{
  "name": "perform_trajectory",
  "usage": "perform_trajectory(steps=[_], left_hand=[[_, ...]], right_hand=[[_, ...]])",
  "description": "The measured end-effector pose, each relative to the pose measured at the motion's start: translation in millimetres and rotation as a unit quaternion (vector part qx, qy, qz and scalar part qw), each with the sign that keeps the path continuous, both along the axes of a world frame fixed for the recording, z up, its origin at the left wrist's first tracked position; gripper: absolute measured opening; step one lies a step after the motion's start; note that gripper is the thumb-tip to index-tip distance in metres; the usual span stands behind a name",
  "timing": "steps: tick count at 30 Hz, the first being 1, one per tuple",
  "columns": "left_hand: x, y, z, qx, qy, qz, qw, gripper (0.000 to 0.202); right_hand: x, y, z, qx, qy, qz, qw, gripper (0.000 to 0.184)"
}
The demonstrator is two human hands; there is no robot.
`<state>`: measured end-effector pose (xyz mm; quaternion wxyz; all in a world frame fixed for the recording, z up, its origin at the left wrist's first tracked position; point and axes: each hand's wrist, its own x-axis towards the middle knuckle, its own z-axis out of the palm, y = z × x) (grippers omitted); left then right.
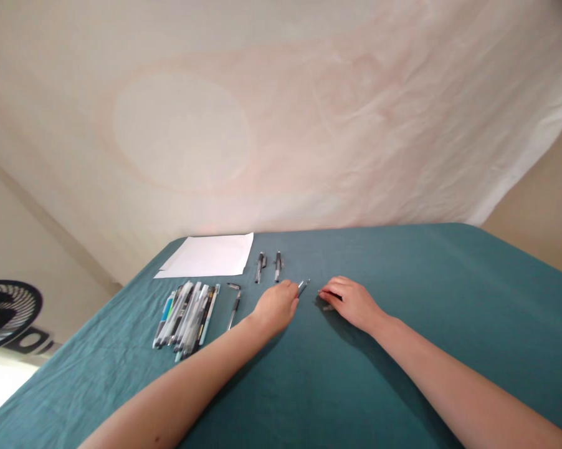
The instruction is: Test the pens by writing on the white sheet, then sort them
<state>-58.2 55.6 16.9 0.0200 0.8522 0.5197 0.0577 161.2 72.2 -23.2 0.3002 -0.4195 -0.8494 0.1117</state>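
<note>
My left hand (276, 307) is closed around a pen (303, 287), whose bare tip points right and away from me. A short distance to the right, the fingers of my right hand (351, 302) pinch a small dark pen cap (328, 307), mostly hidden under them. A gap separates the pen tip from the cap. Left of my left hand lies an uncapped pen (235, 310), with a loose dark cap (233, 285) just beyond it. Two pens, a left one (259, 268) and a right one (278, 266), lie side by side behind my left hand.
A pile of several pens (186, 318) lies on the left of the green-clothed table (402, 386). White paper sheets (210, 254) rest at the back left. Pale cloth (309, 125) hangs behind the table. A black fan (7, 315) stands beyond the left edge.
</note>
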Motion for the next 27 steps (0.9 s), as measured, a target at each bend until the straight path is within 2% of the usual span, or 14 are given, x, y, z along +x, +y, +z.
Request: perform_trajectory(steps=[5, 8, 11, 13, 16, 20, 24, 27], left_hand=[[22.0, 60.7, -3.6, 0.008, 0.014, 0.074, 0.997, 0.014], [29.4, 89.1, -4.4, 0.003, 0.020, 0.111, 0.994, 0.020], [32.1, 102.9, -0.9, -0.004, 0.023, 0.131, 0.991, 0.029], [31.6, 102.6, 4.6, -0.003, 0.022, 0.137, 0.990, 0.026], [27.9, 83.6, 15.7, 0.014, 0.012, 0.129, 0.992, 0.019], [17.3, 22.8, 22.8, 0.026, -0.003, 0.085, 0.996, 0.018], [1.6, -37.8, 12.3, -0.006, -0.028, -0.031, 0.999, 0.017], [-8.9, -53.7, 1.9, -0.031, -0.057, -0.060, 0.996, 0.016]], right_hand=[[2.0, 0.2, -0.3, 0.013, -0.007, 0.008, 1.000, 0.023], [2.9, -0.1, 0.3, 0.019, -0.010, 0.011, 1.000, 0.021], [2.3, -0.3, 1.1, 0.021, -0.013, 0.005, 1.000, 0.021], [1.6, -0.2, 1.6, 0.019, -0.017, 0.000, 1.000, 0.022], [1.4, -0.3, 2.2, 0.013, -0.022, -0.009, 1.000, 0.024], [3.0, -2.7, 4.5, 0.005, -0.033, -0.021, 0.999, 0.027], [-2.4, -0.6, 12.8, -0.012, -0.075, -0.065, 0.995, 0.034], [-17.1, 12.7, 21.1, -0.039, -0.149, -0.107, 0.982, 0.037]])
